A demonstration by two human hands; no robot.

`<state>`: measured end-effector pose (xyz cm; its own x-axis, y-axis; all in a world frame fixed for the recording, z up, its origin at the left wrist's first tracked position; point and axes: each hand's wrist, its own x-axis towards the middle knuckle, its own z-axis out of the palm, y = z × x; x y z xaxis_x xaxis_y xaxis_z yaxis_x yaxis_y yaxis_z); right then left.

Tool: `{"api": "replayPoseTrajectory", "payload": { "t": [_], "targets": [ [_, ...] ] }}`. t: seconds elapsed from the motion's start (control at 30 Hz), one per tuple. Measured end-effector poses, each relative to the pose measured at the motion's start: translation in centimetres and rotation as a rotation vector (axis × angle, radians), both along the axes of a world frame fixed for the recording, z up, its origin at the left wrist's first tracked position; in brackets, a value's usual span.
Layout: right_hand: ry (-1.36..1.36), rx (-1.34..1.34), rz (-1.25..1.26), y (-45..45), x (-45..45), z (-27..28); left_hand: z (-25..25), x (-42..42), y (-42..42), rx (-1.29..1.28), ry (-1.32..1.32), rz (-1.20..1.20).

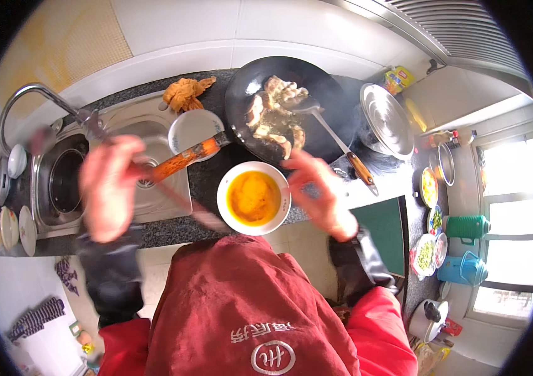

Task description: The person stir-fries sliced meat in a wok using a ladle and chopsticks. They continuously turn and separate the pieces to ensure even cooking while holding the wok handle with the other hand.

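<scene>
A white bowl of beaten egg stands on the counter edge before me. My left hand, blurred, is over the sink, left of the bowl; a thin reddish stick-like utensil runs from it towards the bowl. Just right of the bowl is my right hand, its fingers apart and nothing seen in them; whether it touches the rim I cannot tell. Behind the bowl, browned pieces of food lie in oil in a black wok. A wooden-handled metal spatula or ladle rests in the wok.
The wok's orange-brown handle juts over the sink. A white plate and an orange cloth lie by the wok. A steel lid is at its right. Further right are dishes of cut food and a green flask.
</scene>
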<state>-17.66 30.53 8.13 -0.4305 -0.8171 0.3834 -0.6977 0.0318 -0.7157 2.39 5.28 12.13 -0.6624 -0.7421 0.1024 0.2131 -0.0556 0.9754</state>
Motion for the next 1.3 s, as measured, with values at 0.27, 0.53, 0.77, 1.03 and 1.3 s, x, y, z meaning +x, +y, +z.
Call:
{"api": "replayPoseTrajectory", "payload": {
  "t": [0.27, 0.53, 0.77, 1.03, 1.3],
  "targets": [
    [-0.168, -0.2, -0.187, 1.0, 1.2, 0.3, -5.2, -13.5, 13.9, 0.579, 0.187, -0.434],
    [-0.252, -0.39, -0.665, 11.9, -3.1, 0.5, -12.7, -22.3, 24.7, 1.044, -0.222, -0.763],
    [-0.453, -0.459, -0.74, 15.2, -4.1, -0.3, -13.1, -26.0, 25.5, 1.313, 0.168, -0.672],
    [-0.569, -0.546, -0.618, 12.2, -6.2, -1.6, -8.3, -15.0, 18.0, 0.937, -0.162, -0.515],
    [-0.58, -0.357, -0.445, 3.8, -10.6, -2.9, -6.9, -8.8, 14.1, 0.606, -0.364, -0.572]
  ]
}}
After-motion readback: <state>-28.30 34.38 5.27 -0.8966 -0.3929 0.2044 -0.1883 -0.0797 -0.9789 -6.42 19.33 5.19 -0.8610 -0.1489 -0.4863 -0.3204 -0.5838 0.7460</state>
